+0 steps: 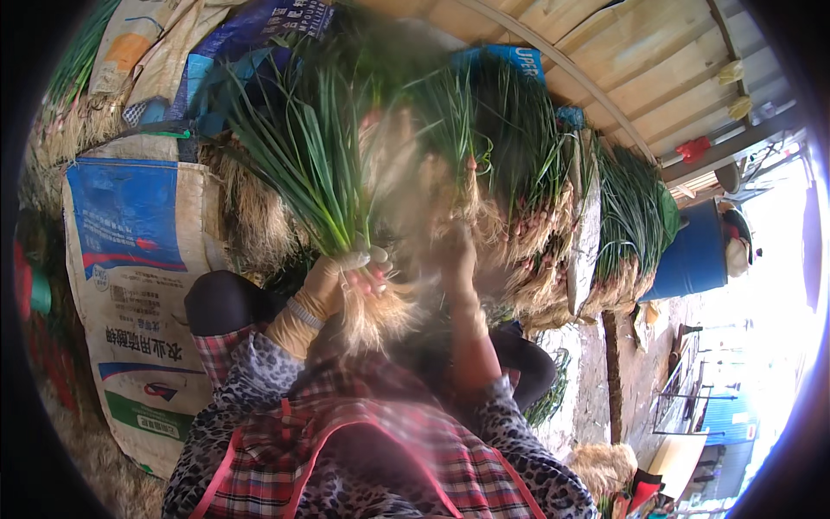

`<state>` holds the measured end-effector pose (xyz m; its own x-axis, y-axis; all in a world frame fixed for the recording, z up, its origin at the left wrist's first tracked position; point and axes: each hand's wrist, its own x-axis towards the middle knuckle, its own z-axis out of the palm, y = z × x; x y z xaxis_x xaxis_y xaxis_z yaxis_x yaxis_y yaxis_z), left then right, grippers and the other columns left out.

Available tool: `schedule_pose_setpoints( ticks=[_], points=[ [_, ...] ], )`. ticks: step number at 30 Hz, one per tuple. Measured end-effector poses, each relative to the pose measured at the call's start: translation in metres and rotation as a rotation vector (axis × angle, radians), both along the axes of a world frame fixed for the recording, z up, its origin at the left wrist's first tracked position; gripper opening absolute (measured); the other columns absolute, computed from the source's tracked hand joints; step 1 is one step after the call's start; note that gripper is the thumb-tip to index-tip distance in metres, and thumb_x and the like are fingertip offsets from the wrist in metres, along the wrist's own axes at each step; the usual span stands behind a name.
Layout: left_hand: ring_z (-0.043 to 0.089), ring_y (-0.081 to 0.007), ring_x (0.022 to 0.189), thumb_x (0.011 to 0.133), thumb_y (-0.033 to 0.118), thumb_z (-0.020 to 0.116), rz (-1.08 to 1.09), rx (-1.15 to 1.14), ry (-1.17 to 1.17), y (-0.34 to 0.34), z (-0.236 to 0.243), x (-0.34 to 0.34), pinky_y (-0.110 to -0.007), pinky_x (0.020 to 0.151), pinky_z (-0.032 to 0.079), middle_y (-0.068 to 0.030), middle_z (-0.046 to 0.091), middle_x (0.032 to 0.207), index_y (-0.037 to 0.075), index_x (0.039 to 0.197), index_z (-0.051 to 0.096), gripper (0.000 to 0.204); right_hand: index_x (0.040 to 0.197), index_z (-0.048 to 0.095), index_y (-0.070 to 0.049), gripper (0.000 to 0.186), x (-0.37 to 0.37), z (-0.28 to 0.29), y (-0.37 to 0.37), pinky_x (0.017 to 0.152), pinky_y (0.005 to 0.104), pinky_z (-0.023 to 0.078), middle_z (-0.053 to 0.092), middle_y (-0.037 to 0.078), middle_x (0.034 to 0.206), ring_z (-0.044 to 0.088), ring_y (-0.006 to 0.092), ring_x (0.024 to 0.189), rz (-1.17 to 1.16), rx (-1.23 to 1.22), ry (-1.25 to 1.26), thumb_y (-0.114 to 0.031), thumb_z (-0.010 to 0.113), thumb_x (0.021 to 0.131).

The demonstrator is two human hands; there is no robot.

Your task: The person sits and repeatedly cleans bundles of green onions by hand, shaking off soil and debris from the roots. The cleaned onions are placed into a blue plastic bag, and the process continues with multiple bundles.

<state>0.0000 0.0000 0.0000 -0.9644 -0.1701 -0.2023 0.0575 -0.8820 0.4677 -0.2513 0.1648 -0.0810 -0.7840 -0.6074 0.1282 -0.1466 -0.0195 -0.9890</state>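
Note:
A bunch of green onions stands upright before me, long green leaves up and pale, stringy roots down. My left hand, in a light glove, is closed around it just above the roots, where pinkish bulbs show. To the right, my right hand is raised beside the bunch, close to the piled onions. Its fingers are lost in a hazy smear, so whether it holds anything does not show. Directly ahead lies a heap of green onions, roots toward me.
A printed white-and-blue woven sack is at my left. Further onions lie stacked to the right, near a blue barrel. Behind the heap rises a corrugated wall. My knees flank the work spot.

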Motion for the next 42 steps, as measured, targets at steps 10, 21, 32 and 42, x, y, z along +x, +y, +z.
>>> schedule_pose_setpoints(
  ticks=[10, 21, 32, 42],
  points=[
    [0.065, -0.0278, 0.086, 0.080, 0.003, 0.065, 0.091, -0.100, -0.043, 0.017, -0.016, -0.009, -0.048, 0.071, 0.057, -0.0137, 0.066, 0.101, 0.007, 0.092, 0.059, 0.014, 0.110, 0.060, -0.008, 0.027, 0.056, 0.021, 0.035, 0.070, 0.0348, 0.048, 0.060, 0.004, 0.084, 0.056, 0.0152, 0.072, 0.255, 1.010, 0.975, -0.024, 0.063, 0.089],
    [0.065, -0.0266, 0.088, 0.082, 0.007, 0.066, -0.005, 0.075, -0.020, 0.005, 0.007, 0.010, -0.045, 0.072, 0.058, -0.0169, 0.065, 0.097, 0.001, 0.092, 0.060, 0.013, 0.072, 0.064, -0.009, 0.005, 0.119, 0.097, -0.011, 0.043, 0.0285, 0.046, 0.059, -0.002, 0.064, 0.056, 0.0113, 0.055, 0.390, 0.475, 0.954, -0.013, 0.061, 0.075],
    [0.058, -0.0227, 0.072, 0.079, 0.009, 0.067, 0.033, 0.009, 0.276, 0.001, 0.057, 0.017, -0.040, 0.074, 0.053, -0.0069, 0.056, 0.074, 0.006, 0.115, 0.057, 0.038, 0.106, 0.065, -0.008, 0.025, 0.031, 0.148, 0.046, 0.068, 0.0291, 0.053, 0.066, 0.002, 0.101, 0.063, 0.0138, 0.083, 0.622, 0.848, 0.794, -0.018, 0.068, 0.083],
    [0.055, -0.0212, 0.075, 0.082, 0.010, 0.064, -0.026, 0.138, 0.168, 0.012, 0.045, -0.007, -0.033, 0.056, 0.051, -0.0040, 0.048, 0.074, 0.007, 0.095, 0.049, 0.021, 0.091, 0.071, -0.006, 0.023, -0.076, 0.175, -0.050, 0.069, 0.0342, 0.053, 0.070, 0.012, 0.081, 0.069, 0.0247, 0.078, -0.232, 0.623, 0.560, -0.025, 0.067, 0.079]
  ],
)
